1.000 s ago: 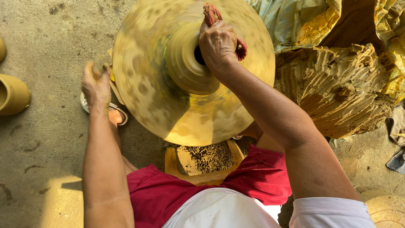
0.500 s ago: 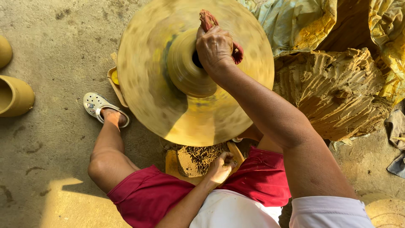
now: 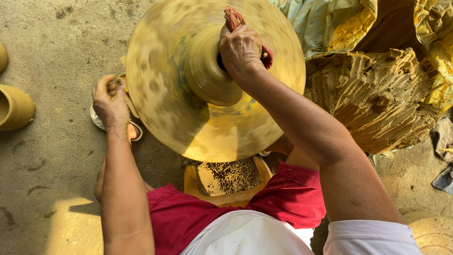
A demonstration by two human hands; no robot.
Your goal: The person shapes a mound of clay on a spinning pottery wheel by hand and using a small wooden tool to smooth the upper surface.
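Note:
A clay-coated wheel (image 3: 188,127) spins in front of me, blurred, with a wet clay pot (image 3: 203,75) at its centre. My right hand (image 3: 240,49) is at the pot's mouth, gripping a reddish cloth (image 3: 232,16) that sticks up above my fingers. My left hand (image 3: 109,101) hovers at the wheel's left edge with its fingers curled. Whether it holds anything is unclear. My red shorts and white shirt fill the bottom of the view.
A yellow bowl (image 3: 191,182) of muddy water sits between my knees under the wheel. A large scored clay mound (image 3: 377,99) under a plastic sheet (image 3: 330,23) stands at right. A finished clay pot (image 3: 16,108) lies at far left. My sandalled foot (image 3: 134,130) rests below my left hand.
Half a second ago my left hand was down at the yellow bowel by my lap; it has come back up to the wheel's left edge. My right hand stays at the pot's mouth.

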